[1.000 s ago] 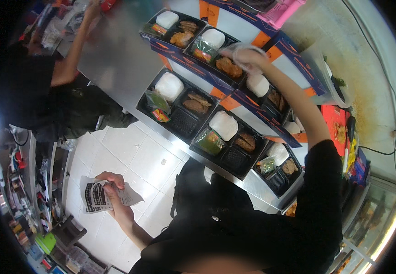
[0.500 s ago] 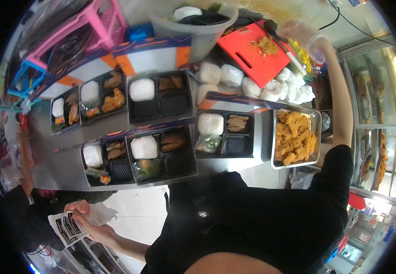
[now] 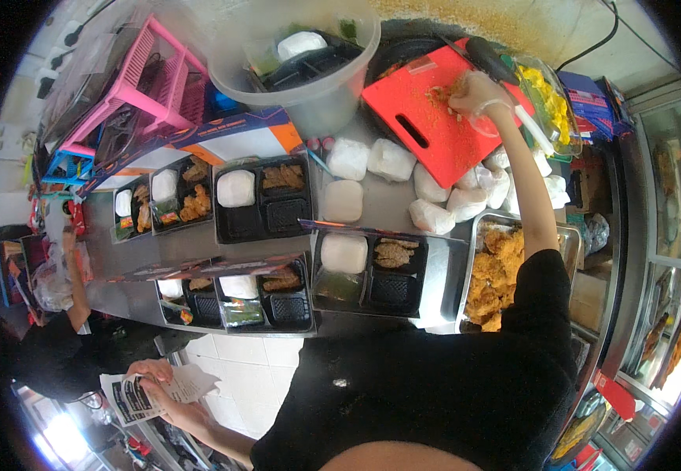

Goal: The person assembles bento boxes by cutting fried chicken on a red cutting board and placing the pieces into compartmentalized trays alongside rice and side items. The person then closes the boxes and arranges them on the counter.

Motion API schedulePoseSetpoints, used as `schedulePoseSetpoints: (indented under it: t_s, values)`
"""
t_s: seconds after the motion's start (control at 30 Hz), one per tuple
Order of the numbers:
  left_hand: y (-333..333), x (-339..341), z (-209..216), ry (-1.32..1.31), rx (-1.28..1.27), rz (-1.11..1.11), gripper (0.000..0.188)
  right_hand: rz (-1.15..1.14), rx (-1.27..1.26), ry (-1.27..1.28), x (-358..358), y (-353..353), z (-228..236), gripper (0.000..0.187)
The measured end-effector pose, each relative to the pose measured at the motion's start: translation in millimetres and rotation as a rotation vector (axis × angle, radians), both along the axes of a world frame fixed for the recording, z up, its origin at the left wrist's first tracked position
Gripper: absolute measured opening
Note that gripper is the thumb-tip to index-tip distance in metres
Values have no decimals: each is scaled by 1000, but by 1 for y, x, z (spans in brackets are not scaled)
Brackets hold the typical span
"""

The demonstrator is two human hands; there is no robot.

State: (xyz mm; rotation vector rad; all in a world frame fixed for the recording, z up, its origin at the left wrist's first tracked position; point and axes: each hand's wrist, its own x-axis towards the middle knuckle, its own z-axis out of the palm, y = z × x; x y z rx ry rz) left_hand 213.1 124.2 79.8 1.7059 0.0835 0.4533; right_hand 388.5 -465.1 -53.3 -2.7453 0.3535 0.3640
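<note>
My left hand (image 3: 177, 407) is closed on a printed paper sheet (image 3: 132, 400), held off the table's lower left edge. More fingers curl over the paper's upper edge; I cannot tell for certain whose. My right hand (image 3: 478, 96), in a clear plastic glove, rests on the red cutting board (image 3: 411, 98) with its fingers drawn together over brown chopped food (image 3: 439, 96). Just what is in the fingers is hidden. Beside that hand lies a knife (image 3: 530, 125) with a pale blade and dark handle. A metal tray of fried chicken (image 3: 491, 275) sits under my right forearm.
Several black compartment trays (image 3: 258, 224) hold white rice portions and brown meat, some with fried chicken or salad packets. White wrapped bundles (image 3: 466, 202) lie below the board. A clear tub (image 3: 333, 98) and pink rack (image 3: 132, 86) stand behind. A co-worker's arm (image 3: 78, 286) reaches in at left.
My right hand has come down from beyond the board's right corner onto the chopped food. The view has shifted. My left hand still holds the paper.
</note>
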Motion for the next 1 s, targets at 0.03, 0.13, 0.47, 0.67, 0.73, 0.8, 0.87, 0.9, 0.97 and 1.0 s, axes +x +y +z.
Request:
schedulePoseSetpoints:
  t_s: [0.03, 0.13, 0.47, 0.67, 0.73, 0.8, 0.87, 0.9, 0.97, 1.0]
  values:
    - [-3, 0, -1, 8, -10, 22, 19, 6, 56, 16, 0, -2, -9, 31]
    - [-9, -2, -3, 7, 5, 27, 20, 43, 31, -337, -1, -22, -45, 22]
    - [29, -52, -2, 159, 17, 421, 51, -343, 1227, -609, -28, -23, -14, 28]
    - [64, -72, -9, -165, -78, 253, 26, -147, 1326, -480, -44, 151, 132, 38]
    - [84, -74, -16, -220, 31, 162, 29, 169, 1219, -512, -57, 227, 150, 41]
    - [110, -72, -39, -98, 19, 313, 34, 289, 1171, -338, -65, 318, 151, 44]
    - [134, -68, -88, 64, 89, 535, 38, 517, 824, -390, -78, 421, 113, 45]
    - [154, -56, -114, 60, 21, 401, 44, 669, 548, -504, -90, 477, 92, 46]
    - [181, -31, -178, 489, -137, 465, 47, 898, 225, -608, -95, 568, 28, 42]
    - [187, -29, -209, 400, -279, 374, 47, 947, 85, -539, -98, 605, 2, 42]
